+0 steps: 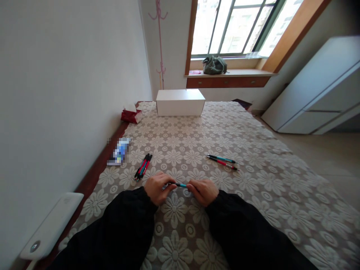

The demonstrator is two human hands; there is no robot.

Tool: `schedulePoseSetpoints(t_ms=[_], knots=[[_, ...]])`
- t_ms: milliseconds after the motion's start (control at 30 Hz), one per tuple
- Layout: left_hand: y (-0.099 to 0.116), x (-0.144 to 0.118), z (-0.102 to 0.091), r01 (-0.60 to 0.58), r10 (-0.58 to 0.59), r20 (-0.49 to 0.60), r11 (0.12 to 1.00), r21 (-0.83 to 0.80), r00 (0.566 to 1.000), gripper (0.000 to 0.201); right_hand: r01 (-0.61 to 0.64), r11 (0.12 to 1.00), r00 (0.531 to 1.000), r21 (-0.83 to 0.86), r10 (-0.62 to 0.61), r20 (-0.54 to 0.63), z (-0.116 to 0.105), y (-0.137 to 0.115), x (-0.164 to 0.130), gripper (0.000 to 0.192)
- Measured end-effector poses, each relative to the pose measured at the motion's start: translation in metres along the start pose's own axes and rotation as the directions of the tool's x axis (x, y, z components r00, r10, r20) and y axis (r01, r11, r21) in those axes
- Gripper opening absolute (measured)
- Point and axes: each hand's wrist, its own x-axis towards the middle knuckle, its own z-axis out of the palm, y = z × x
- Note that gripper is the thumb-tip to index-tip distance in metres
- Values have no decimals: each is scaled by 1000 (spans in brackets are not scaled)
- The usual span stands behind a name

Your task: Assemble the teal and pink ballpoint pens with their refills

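Note:
Between my two hands a black and teal pen [181, 185] lies roughly level, just above the flowered tablecloth [174, 208]. My left hand [159, 188] pinches its dark end between thumb and fingers. Around the teal end my right hand [203, 191] is closed, hiding that tip. Left of my left hand lies a bunch of several black, red and teal pens [143, 167], side by side. To the right, beyond my right hand, a teal and black pen [222, 158] and a red and black pen [223, 163] rest close together on the cloth.
A white box [180, 103] stands at the table's far end, with a red tissue pack [131, 116] to its left. A blurred blue and white packet [120, 151] lies by the left edge. A white power strip [53, 225] sits at the near left, against the wall.

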Motion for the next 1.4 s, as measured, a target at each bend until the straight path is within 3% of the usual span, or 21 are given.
schedulePoseSetpoints(t_ms=[133, 233, 333, 433, 567, 667, 733, 867, 933, 1100, 1233, 1400], knots=[[1, 1, 1, -87, 83, 72, 995, 48, 994, 15, 38, 993, 995, -110, -28, 93, -3, -2, 0, 50], [4, 1, 2, -131, 121, 112, 987, 94, 986, 15, 67, 990, 995, -122, -57, 86, -3, -3, -2, 49], [6, 0, 2, -161, 145, 118, 977, 141, 982, 30, 117, 988, 992, -96, -112, 51, -1, -4, -2, 48], [7, 0, 2, -147, 134, 97, 978, 149, 986, 40, 137, 989, 990, -48, -139, -35, 0, -6, -1, 47], [7, 0, 2, -89, 88, 16, 994, 66, 996, 22, 115, 992, 985, 47, -108, -138, 1, -4, -1, 38], [6, -1, 4, -64, 64, -7, 998, 30, 998, 21, 117, 990, 982, 79, -104, -157, 3, -1, -1, 32], [5, -1, 5, -50, 50, -2, 998, 48, 999, 15, 157, 984, 975, 87, -141, -171, 4, 0, -1, 30], [5, -1, 7, -39, 39, 10, 994, 101, 999, 33, 294, 954, 935, 60, -274, -227, 0, -3, 1, 30], [6, 0, 6, -56, 56, -4, 996, 67, 998, 28, 298, 953, 928, 50, -277, -250, -3, -5, 2, 30], [8, 0, 4, -64, 64, -1, 997, 49, 998, 24, 290, 955, 935, 66, -268, -232, -3, -6, 3, 30], [8, 0, 4, -33, 34, -3, 995, 93, 999, 37, 301, 953, 929, 49, -281, -242, 1, -6, 1, 31], [7, 0, 5, -49, 48, 24, 998, 41, 999, 25, 295, 955, 934, 21, -284, -218, -1, -8, 0, 28]])
